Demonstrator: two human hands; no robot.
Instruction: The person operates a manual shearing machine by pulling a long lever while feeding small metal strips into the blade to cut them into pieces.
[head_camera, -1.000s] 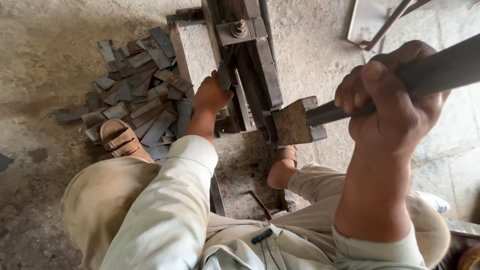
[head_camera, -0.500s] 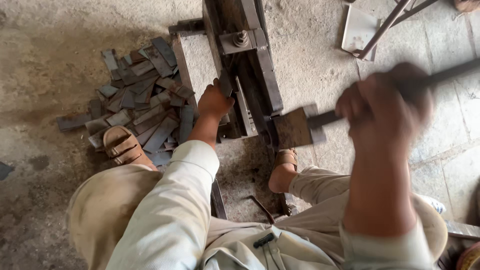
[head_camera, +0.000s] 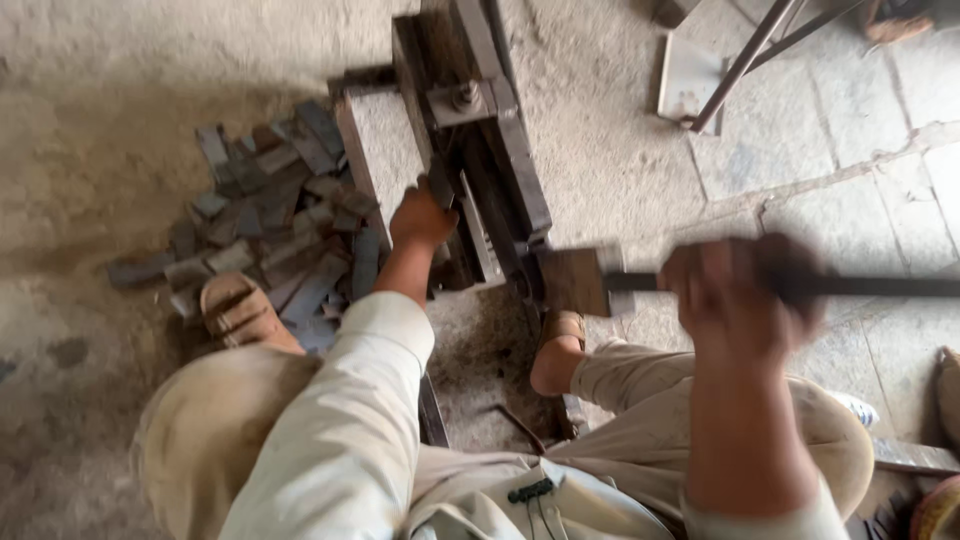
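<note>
A dark iron lever shear (head_camera: 490, 150) stands on the ground in front of me. My left hand (head_camera: 420, 218) reaches into it and holds a small flat metal piece (head_camera: 441, 186) against the blade. My right hand (head_camera: 735, 295), blurred by motion, grips the long dark lever handle (head_camera: 880, 286) that runs right from the shear's rusty block (head_camera: 572, 281). A heap of cut grey metal strips (head_camera: 275, 225) lies left of the machine.
My sandalled feet (head_camera: 235, 310) rest either side of the machine on rough concrete. A thin metal frame and a flat plate (head_camera: 690, 80) lie at the upper right. Another person's foot (head_camera: 900, 25) shows at the top right corner.
My right hand has swung the lever handle downward, from high at the right to roughly level. My left hand has stayed at the blade.
</note>
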